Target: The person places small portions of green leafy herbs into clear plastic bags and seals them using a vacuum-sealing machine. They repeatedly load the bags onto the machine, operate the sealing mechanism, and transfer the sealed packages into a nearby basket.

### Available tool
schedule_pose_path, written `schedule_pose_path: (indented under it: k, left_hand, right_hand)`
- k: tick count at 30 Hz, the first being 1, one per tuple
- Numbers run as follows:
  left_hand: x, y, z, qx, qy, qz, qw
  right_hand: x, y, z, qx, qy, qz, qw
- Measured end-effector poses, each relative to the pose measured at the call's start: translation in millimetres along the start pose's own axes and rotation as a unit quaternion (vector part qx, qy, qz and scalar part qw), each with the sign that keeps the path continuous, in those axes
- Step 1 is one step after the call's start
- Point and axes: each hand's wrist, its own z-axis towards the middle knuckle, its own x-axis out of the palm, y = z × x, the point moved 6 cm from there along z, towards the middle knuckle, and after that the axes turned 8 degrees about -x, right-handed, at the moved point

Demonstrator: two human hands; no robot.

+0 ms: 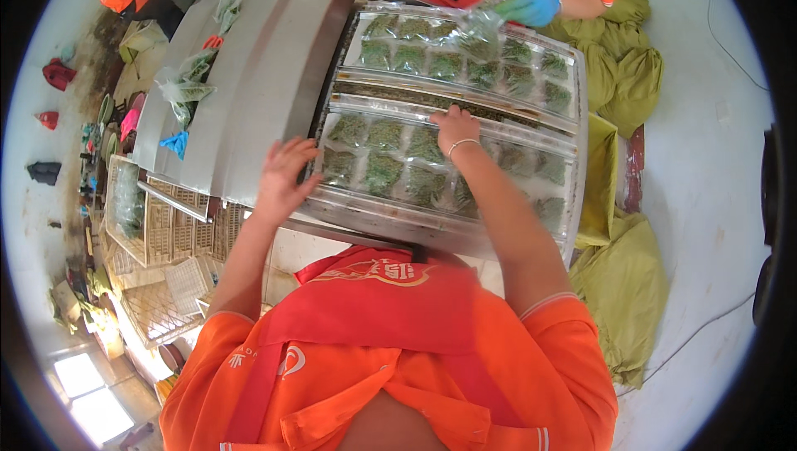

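Observation:
Before me is the bed of a steel vacuum packing machine (576, 158), with two groups of clear plastic bags holding small green produce. The nearer bags (384, 135) lie in rows, their far ends towards a long sealing bar (386, 106). My right hand (459, 130) rests with bent fingertips at that bar, over the bag ends; whether it pinches a bag is hidden. At the bed's left edge, my left hand (287, 180) has its fingers apart and holds nothing, beside the nearest bags. More bags (409, 59) fill the far half.
Left of the bed is the machine's steel lid (261, 77), carrying loose bags (187, 87), red-handled scissors (212, 42) and a blue glove (175, 143). Opposite, a co-worker's blue-gloved hand (532, 4) holds a filled bag (479, 31). Plastic crates (177, 217) stand lower left; yellow-green sacks (622, 295) right.

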Motion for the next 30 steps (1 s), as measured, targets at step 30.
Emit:
schedule_pose_path:
  k: [30]
  left_hand:
    - [-106,493,-140,-0.364,0.038,0.097,0.926]
  right_hand:
    - [115,47,-278,0.248,-0.357,0.533,0.726]
